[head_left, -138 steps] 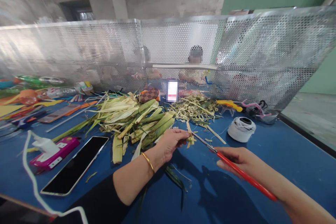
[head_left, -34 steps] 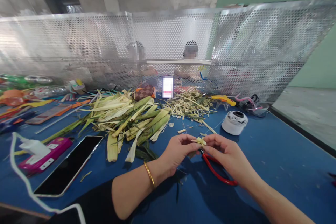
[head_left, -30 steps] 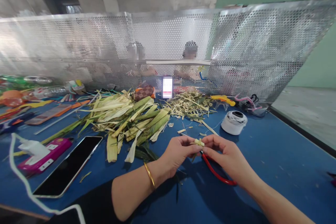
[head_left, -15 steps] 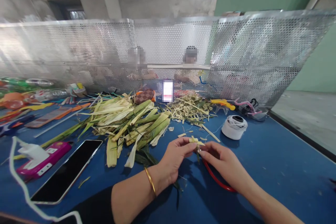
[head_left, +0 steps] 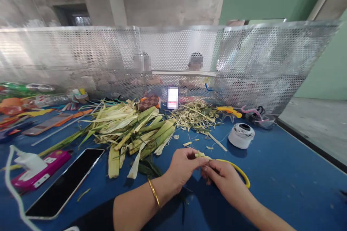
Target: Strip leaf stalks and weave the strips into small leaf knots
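My left hand (head_left: 182,166), with a gold bangle on the wrist, and my right hand (head_left: 223,182) meet over the blue table (head_left: 284,173). Both are closed in a pinch on a small folded piece of pale leaf (head_left: 201,155) held between the fingertips. A thin curved loop (head_left: 240,171), looking yellow here, lies on the table just behind my right hand; the rest of it is hidden by the hand. A pile of green and pale leaves (head_left: 130,128) lies just beyond my left hand.
A heap of leaf trimmings (head_left: 195,115) and a spool of white thread (head_left: 241,135) sit further back. A black phone (head_left: 67,180) and a pink device (head_left: 38,171) lie at the left. A perforated metal screen (head_left: 244,65) stands behind the table, with people seated beyond it.
The scissors left my right hand and were laid on the table. Both hands then came together on the small leaf piece and have drawn slightly nearer to me.
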### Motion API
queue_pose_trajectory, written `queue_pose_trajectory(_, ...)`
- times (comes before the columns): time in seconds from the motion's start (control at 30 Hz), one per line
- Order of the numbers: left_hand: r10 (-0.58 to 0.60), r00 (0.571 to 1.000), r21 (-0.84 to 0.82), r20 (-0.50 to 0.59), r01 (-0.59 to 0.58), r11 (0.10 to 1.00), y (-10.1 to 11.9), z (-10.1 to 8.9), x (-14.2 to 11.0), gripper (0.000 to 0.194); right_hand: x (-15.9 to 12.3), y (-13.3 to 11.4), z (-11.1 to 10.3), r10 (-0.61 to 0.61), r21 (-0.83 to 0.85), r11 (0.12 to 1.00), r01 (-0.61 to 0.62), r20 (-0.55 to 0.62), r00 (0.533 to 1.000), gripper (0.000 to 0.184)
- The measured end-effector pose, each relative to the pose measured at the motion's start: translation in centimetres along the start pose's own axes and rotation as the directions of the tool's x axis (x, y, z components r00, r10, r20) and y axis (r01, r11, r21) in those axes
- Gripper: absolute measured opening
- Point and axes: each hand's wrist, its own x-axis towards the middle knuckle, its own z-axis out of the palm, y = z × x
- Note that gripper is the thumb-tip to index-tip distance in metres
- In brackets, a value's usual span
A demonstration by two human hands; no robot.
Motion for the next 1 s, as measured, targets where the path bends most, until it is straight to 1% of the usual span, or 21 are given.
queue_pose_trajectory(0.1, 0.049, 0.996, 0.106, -0.07, -0.042, 0.993, -0.3, -0.1, 0.2, 0.017, -0.3, -0.4, -0.2, -0.072, -0.184, 0.981, 0.065, -0.031, 0.997, 0.032)
queue_pose_trajectory(0.17, 0.065, 0.994, 0.132, -0.087, -0.053, 0.99, -0.6, -0.1, 0.3, 0.017, -0.4, -0.7, -0.3, -0.108, -0.275, 0.957, 0.092, -0.043, 0.993, 0.03)
queue_pose_trajectory(0.3, 0.068, 0.993, 0.139, -0.092, -0.055, 0.989, -1.0, -0.2, 0.5, 0.017, -0.6, -1.0, 0.0, -0.127, -0.312, 0.944, 0.104, -0.055, 0.99, 0.027)
queue_pose_trajectory(0.4, 0.052, 0.996, 0.126, -0.073, -0.043, 0.991, -0.8, -0.2, 0.4, 0.02, -0.5, -0.9, 0.3, -0.093, -0.281, 0.957, 0.074, -0.053, 0.994, 0.029)
queue_pose_trajectory(0.5, 0.013, 1.0, 0.085, 0.009, -0.014, 0.996, -0.4, -0.3, 0.4, 0.026, -0.3, -0.5, 0.4, 0.004, -0.127, 0.992, -0.009, -0.04, 0.999, 0.03)
queue_pose_trajectory(0.57, -0.015, 1.0, 0.06, 0.027, 0.013, 0.998, -0.1, -0.4, 0.4, 0.035, -0.1, -0.2, 0.3, 0.049, -0.028, 0.998, -0.051, -0.038, 0.998, 0.03)
queue_pose_trajectory(0.63, -0.044, 0.999, 0.026, 0.026, 0.044, 0.999, -0.1, -0.6, 0.5, 0.046, 0.0, 0.0, 0.2, 0.07, 0.014, 0.997, -0.07, -0.043, 0.997, 0.031)
queue_pose_trajectory(0.67, -0.056, 0.998, 0.013, 0.039, 0.055, 0.998, -0.1, -0.6, 0.5, 0.048, 0.0, 0.1, 0.2, 0.071, 0.02, 0.997, -0.07, -0.044, 0.997, 0.032)
queue_pose_trajectory(0.7, -0.059, 0.997, 0.014, 0.058, 0.058, 0.998, -0.1, -0.6, 0.6, 0.047, 0.0, 0.2, 0.2, 0.07, 0.022, 0.997, -0.069, -0.041, 0.997, 0.032)
queue_pose_trajectory(0.8, -0.036, 0.994, 0.076, 0.099, 0.029, 0.997, -0.1, -0.7, 0.6, 0.035, 0.1, 0.5, 0.3, 0.05, 0.016, 0.999, -0.05, -0.019, 0.999, 0.03)
queue_pose_trajectory(0.87, -0.012, 0.996, 0.116, 0.086, 0.002, 0.993, 0.0, -0.7, 0.5, 0.029, 0.1, 0.7, 0.3, 0.052, -0.006, 0.999, -0.052, -0.012, 0.999, 0.029)
queue_pose_trajectory(1.0, 0.048, 0.998, 0.229, 0.034, -0.055, 0.972, 0.1, -0.8, 0.6, 0.027, 0.1, 0.8, 0.3, 0.083, -0.071, 0.994, -0.083, -0.014, 0.996, 0.029)
